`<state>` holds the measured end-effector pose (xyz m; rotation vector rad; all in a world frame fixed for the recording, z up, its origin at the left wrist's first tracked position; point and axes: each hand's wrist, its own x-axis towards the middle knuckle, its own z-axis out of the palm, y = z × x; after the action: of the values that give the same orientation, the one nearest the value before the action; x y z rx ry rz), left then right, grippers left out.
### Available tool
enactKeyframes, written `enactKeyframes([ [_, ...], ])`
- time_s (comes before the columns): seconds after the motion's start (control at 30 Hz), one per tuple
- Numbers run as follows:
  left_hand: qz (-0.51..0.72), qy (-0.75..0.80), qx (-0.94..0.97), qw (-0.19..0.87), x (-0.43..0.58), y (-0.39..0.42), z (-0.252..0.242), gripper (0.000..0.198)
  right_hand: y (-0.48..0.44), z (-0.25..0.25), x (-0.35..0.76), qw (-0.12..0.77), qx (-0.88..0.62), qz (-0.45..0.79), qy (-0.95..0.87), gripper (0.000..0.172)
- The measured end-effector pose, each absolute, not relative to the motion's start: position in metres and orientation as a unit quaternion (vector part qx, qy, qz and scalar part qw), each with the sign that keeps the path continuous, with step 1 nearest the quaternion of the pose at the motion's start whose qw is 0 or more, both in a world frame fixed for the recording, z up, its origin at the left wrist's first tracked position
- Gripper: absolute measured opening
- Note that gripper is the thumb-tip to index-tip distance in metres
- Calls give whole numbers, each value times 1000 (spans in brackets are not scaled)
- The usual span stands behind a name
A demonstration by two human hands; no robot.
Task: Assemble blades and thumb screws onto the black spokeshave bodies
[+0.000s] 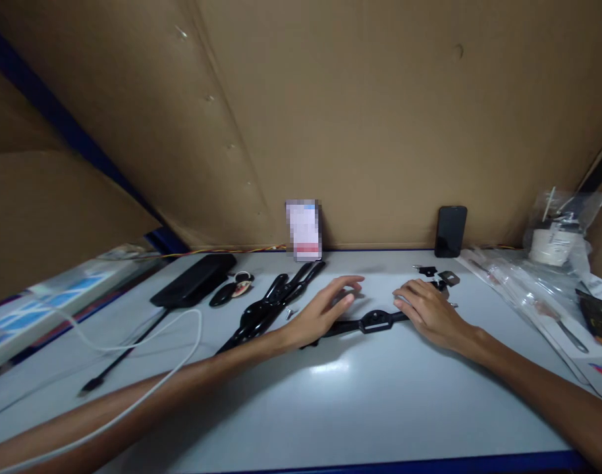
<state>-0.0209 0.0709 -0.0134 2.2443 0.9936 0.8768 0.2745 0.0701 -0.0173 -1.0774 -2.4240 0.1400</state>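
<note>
My left hand [325,308] lies flat on the pale tabletop [301,401], fingers stretched out over the left end of a long black part [375,322]. On the right end of that black part rests my right hand [427,308], fingers curled down and pressed on it. Small black metal pieces [437,275] lie just beyond my right fingertips. A small screw [290,313] sits left of my left hand.
A bundle of black handled tools [271,306] lies left of my hands, then a key fob [232,289] and a black case [195,280]. A white cable [182,342] loops at left. A dark phone [450,231] leans on the cardboard wall. Plastic bags [523,289] fill the right.
</note>
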Motion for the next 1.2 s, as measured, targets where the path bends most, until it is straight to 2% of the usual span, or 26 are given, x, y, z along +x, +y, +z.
enactKeyframes([
  [0.3,362,350,820,273,58,140,4,34,75,-26,277,267,-375,23,-887,37],
  [0.43,351,345,844,213,34,98,7,27,76,-23,281,281,-383,13,-880,37],
  [0.57,332,321,879,121,-2,32,-3,21,82,-14,289,280,-429,-15,-859,48],
  [0.63,307,293,901,89,-11,14,-9,14,92,-8,284,264,-447,-31,-854,42],
  [0.7,275,258,924,63,-14,8,-15,11,107,0,268,236,-449,-44,-861,26],
  [0.73,259,244,933,51,-13,9,-17,11,115,4,255,217,-444,-51,-868,31],
  [0.8,232,232,944,26,-10,12,-20,16,133,16,224,180,-434,-66,-880,50],
  [0.87,213,239,947,5,-7,15,-21,18,149,30,190,150,-425,-81,-889,59],
  [1.03,182,245,952,-26,-7,13,-21,21,189,65,120,129,-433,-119,-884,87],
  [1.13,173,244,954,-36,-6,13,-24,22,205,72,99,139,-430,-131,-882,95],
  [1.2,170,242,954,-40,-5,14,-27,22,210,68,92,153,-420,-132,-885,94],
])
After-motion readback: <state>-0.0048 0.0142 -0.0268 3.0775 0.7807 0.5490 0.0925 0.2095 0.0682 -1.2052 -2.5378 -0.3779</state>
